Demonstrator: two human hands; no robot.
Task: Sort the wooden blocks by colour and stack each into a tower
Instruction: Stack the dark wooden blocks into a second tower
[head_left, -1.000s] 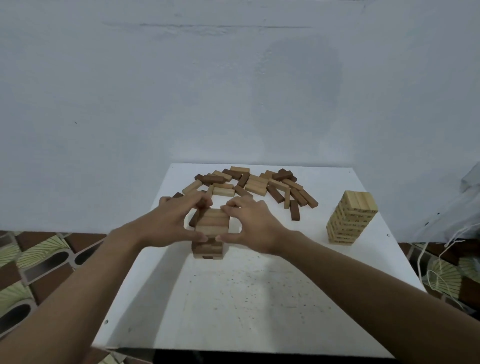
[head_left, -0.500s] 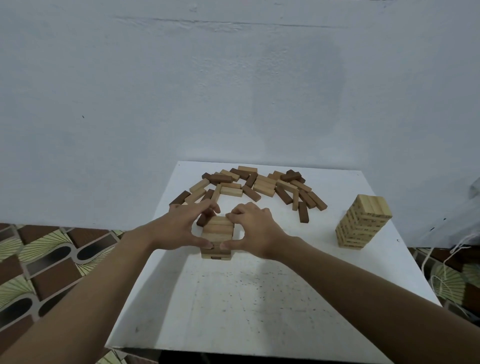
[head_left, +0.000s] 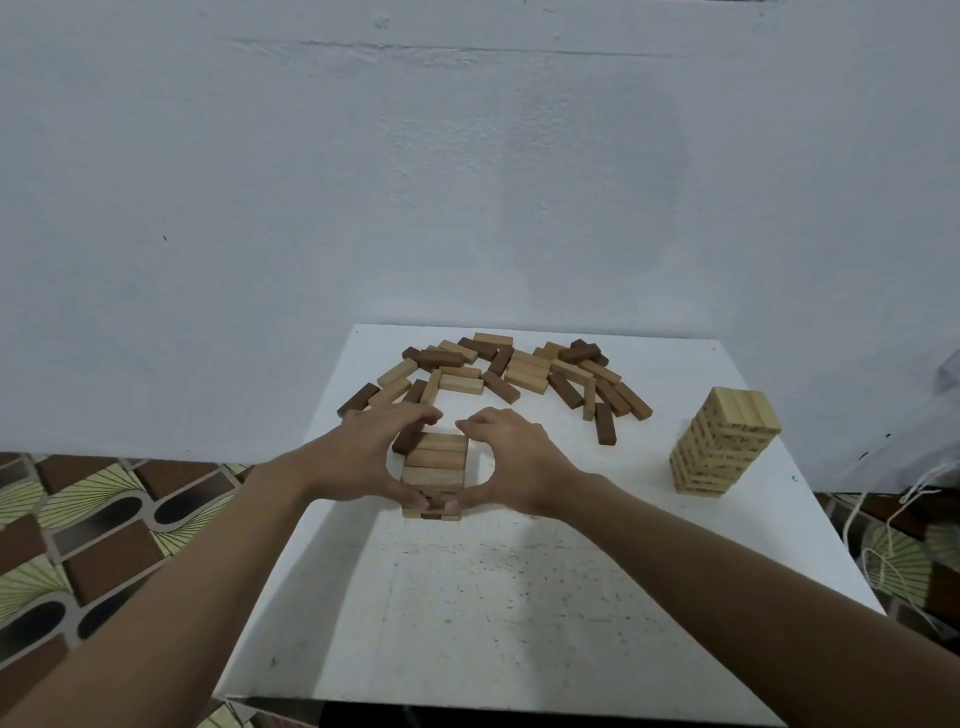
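The left hand (head_left: 358, 457) and the right hand (head_left: 519, 462) are curling their fingers round a short tower (head_left: 436, 462) of brown blocks, thumbs touching its near side. It is standing mid white table (head_left: 519, 597). Many loose blocks (head_left: 524, 371) are lying along the far edge. A tall pale tower (head_left: 724, 449) is standing by the right edge.

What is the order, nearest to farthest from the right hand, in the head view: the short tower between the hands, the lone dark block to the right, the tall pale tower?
1. short tower, touching the right hand, on its left.
2. dark block, lying apart, to its right.
3. pale tower, farther right.
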